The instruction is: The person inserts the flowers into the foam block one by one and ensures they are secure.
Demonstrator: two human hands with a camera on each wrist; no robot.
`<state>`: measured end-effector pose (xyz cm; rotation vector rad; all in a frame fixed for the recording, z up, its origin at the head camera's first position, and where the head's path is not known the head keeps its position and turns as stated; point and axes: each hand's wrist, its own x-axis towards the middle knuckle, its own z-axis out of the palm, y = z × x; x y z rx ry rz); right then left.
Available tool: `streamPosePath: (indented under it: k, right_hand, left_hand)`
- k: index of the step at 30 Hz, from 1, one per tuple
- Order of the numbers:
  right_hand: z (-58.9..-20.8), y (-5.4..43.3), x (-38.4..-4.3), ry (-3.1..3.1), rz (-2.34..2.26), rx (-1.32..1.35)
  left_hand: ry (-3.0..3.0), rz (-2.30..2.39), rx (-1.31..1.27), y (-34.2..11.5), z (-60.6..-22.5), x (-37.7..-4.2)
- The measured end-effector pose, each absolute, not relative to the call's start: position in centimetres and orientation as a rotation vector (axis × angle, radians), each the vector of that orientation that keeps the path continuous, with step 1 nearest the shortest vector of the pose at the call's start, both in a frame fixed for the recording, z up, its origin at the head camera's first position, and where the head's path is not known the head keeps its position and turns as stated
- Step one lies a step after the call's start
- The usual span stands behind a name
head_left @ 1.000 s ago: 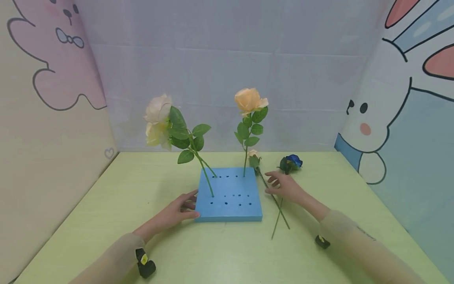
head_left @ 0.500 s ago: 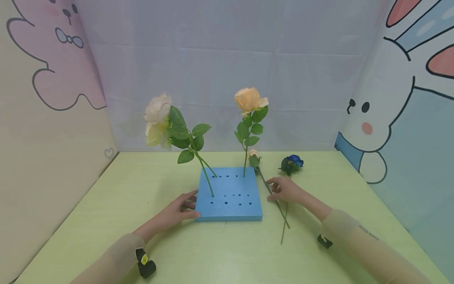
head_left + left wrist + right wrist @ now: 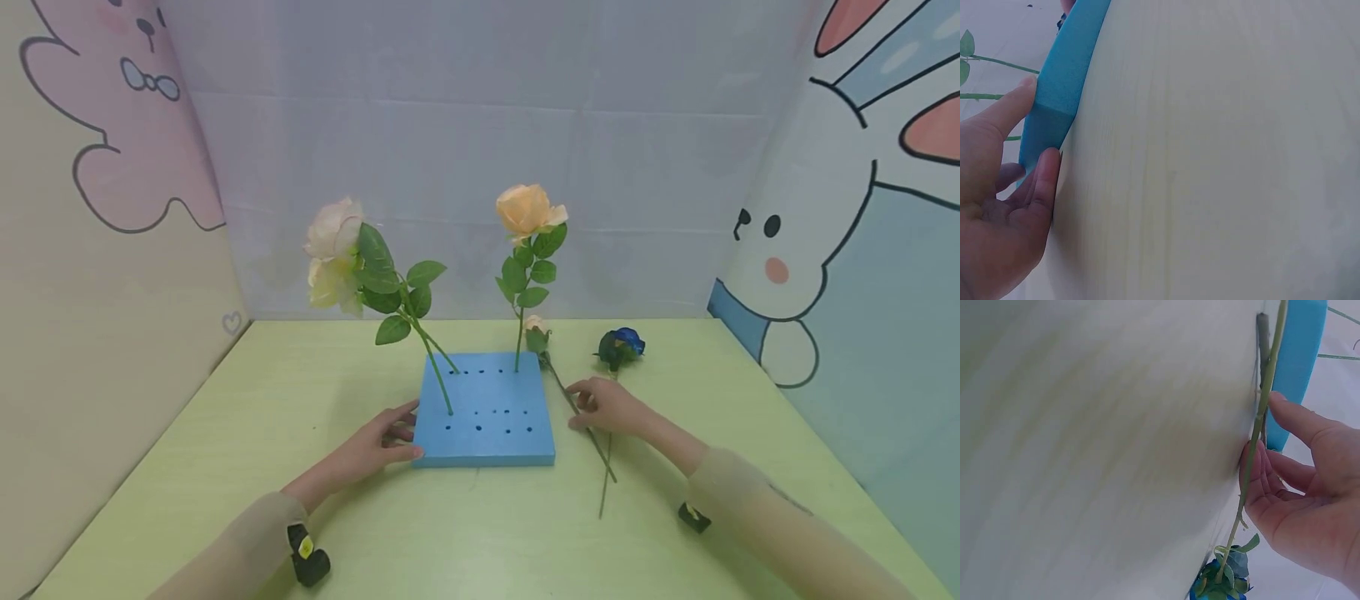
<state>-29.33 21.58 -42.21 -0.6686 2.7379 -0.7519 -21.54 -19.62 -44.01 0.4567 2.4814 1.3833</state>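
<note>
A light blue square board (image 3: 487,442) with several holes lies on the table. Three roses stand in it: a pale pink one (image 3: 333,229), a pale yellow one (image 3: 330,283) and a peach one (image 3: 525,210). My left hand (image 3: 369,448) rests against the board's left edge, thumb near the front corner. My right hand (image 3: 611,407) is right of the board, thumb and fingers spread apart at the stem of a small peach rose (image 3: 537,335) lying there. A blue rose (image 3: 624,346) lies beyond; its stem (image 3: 1254,453) crosses in front of the fingertips in the right wrist view.
The pale green table (image 3: 450,533) reaches back to a light fabric backdrop (image 3: 420,150). Printed cartoon figures cover the side walls (image 3: 877,292). The two lying stems cross beneath the right forearm's left side. Black devices sit on both wrists (image 3: 309,562).
My right hand has come down and slightly right, towards me. The blue rose has shifted right and its stem's end towards me. The left hand and the board stay put.
</note>
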Motion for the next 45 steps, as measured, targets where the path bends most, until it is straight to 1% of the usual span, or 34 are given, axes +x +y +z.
streamPosePath:
  k: [22, 29, 36, 45]
  right_hand:
    - [-41.5, 23.5, -26.5, 2.792, -0.723, -0.745]
    - [-41.4, 24.5, -25.7, 2.809, -0.782, -0.665]
    - [-41.4, 25.7, -25.3, 2.831, -0.791, -0.667]
    - [-41.5, 26.7, -25.1, 2.851, -0.832, -0.537]
  left_hand:
    - [2.487, 1.373, 0.452, -19.8, -44.1, -21.7]
    - [2.493, 1.366, 0.451, -19.8, -44.1, -21.6]
    - [2.507, 1.350, 0.448, -19.7, -44.1, -21.5]
    - [2.502, 1.357, 0.442, -19.6, -44.0, -21.5]
